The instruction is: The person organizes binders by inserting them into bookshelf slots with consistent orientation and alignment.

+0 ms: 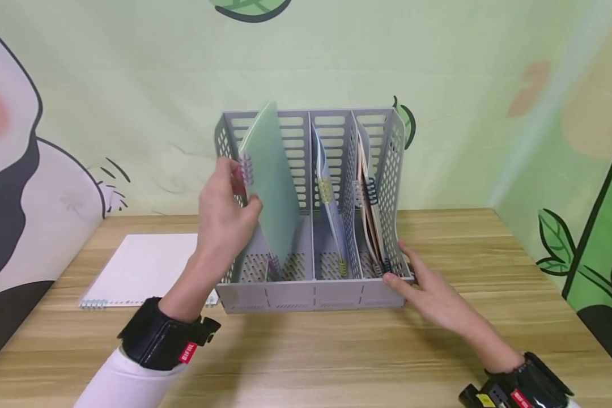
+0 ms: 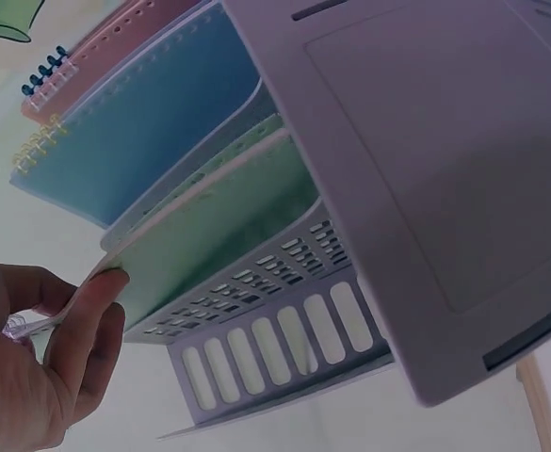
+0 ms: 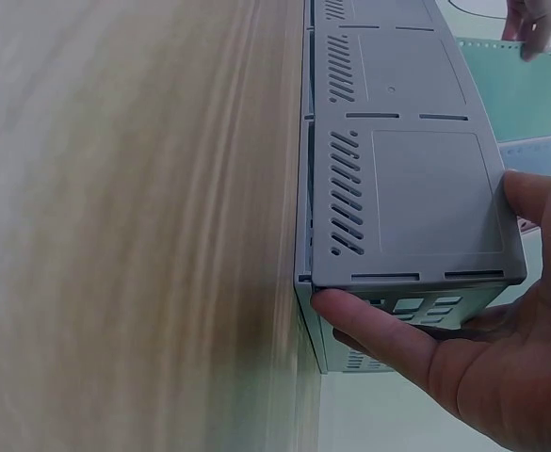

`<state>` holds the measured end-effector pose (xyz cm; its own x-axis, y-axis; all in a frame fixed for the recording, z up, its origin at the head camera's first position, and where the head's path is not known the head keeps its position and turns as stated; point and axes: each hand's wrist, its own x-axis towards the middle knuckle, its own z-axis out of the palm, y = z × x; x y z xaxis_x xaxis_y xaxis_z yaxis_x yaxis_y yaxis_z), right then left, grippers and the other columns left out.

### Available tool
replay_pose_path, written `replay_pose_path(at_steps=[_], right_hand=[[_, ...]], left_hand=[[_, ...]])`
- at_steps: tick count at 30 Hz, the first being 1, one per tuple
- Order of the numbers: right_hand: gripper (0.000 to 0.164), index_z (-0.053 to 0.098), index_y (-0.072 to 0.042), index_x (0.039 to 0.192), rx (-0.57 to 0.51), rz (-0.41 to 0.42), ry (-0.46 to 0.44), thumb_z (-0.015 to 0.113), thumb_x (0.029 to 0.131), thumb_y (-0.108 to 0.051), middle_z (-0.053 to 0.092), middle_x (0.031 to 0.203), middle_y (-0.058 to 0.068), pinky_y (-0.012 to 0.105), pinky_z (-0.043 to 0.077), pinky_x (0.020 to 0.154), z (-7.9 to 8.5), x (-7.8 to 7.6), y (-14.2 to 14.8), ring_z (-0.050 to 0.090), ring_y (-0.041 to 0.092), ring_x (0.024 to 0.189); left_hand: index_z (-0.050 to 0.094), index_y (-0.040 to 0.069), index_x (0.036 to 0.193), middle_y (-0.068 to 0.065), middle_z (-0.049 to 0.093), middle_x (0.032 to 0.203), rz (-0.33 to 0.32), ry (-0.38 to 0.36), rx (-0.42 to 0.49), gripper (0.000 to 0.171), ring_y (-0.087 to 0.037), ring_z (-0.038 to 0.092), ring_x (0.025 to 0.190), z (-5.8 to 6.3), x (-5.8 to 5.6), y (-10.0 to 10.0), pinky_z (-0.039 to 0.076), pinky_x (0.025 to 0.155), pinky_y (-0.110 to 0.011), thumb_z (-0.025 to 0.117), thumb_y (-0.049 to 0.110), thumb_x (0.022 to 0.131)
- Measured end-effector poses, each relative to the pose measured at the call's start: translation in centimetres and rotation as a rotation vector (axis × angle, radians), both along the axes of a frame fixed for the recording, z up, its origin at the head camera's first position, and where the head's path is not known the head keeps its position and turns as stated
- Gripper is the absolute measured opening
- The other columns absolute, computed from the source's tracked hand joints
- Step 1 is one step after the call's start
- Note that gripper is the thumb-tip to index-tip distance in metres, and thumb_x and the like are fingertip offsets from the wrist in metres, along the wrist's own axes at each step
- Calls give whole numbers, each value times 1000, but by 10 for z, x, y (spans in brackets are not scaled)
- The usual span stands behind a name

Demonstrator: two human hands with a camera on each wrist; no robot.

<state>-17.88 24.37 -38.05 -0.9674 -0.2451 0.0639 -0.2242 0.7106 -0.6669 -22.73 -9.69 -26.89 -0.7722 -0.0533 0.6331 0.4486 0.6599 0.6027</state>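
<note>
Item: green notebook, lilac rings, front edge pinched between thumb and fingers of the left hand; upright and tilted within the leftmost compartment of the grey organizer, extending rearward from that grip. Whether its lower edge rests on the compartment floor: cannot tell.

Support: right hand, gripping the organizer's right front corner, lower than the left grip and well to its right.

Around the left grip: blue notebook, yellow rings, leaning, one compartment to the right; beyond it, ringed notebooks in the rightmost compartment, near the right hand. White spiral notebook, flat, lower left of the grip, partly hidden by the arm.

In the way: perforated divider between green and blue notebooks; side wall just left of the grip; front panel below it.

Edges and room: gap from green notebook rightward to the divider; open top above; wood-grain table extending nearer than both hands, its rear edge meeting the printed backdrop behind the organizer
</note>
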Motion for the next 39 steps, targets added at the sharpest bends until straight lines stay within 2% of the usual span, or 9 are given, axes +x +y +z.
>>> replay_pose_path(at_steps=[7, 21, 30, 39], right_hand=[[81, 8, -15, 159, 5, 0, 5, 49, 100, -53, 19, 156, 18, 56, 29, 102, 0, 0, 0, 36, 47, 132], [81, 8, -14, 159, 8, 4, 6, 49, 100, -52, 18, 156, 18, 56, 29, 102, 0, 0, 0, 36, 47, 132], [81, 8, -13, 159, 4, 10, 13, 49, 100, -52, 19, 156, 19, 55, 29, 103, -3, -1, 1, 35, 46, 133], [81, 10, -11, 159, 0, 10, 19, 50, 100, -51, 21, 155, 19, 54, 30, 102, -1, -1, 1, 39, 47, 130]], left_hand=[[48, 5, 101, -6, 54, 86, -5, -14, -37, 35, -21, 51, 74, -4, -4, 1, 42, 57, -29, 62, -14, 74], [48, 6, 93, -5, 50, 81, -26, -3, -152, 31, -21, 47, 72, -13, -14, 6, 37, 58, -29, 59, -13, 72], [49, 8, 94, -6, 49, 80, -34, -66, -192, 31, -21, 46, 71, -18, -12, 9, 37, 57, -29, 58, -13, 73], [50, 9, 94, -5, 49, 81, -79, -109, -212, 31, -20, 46, 72, -17, -12, 15, 39, 58, -28, 59, -13, 74]])
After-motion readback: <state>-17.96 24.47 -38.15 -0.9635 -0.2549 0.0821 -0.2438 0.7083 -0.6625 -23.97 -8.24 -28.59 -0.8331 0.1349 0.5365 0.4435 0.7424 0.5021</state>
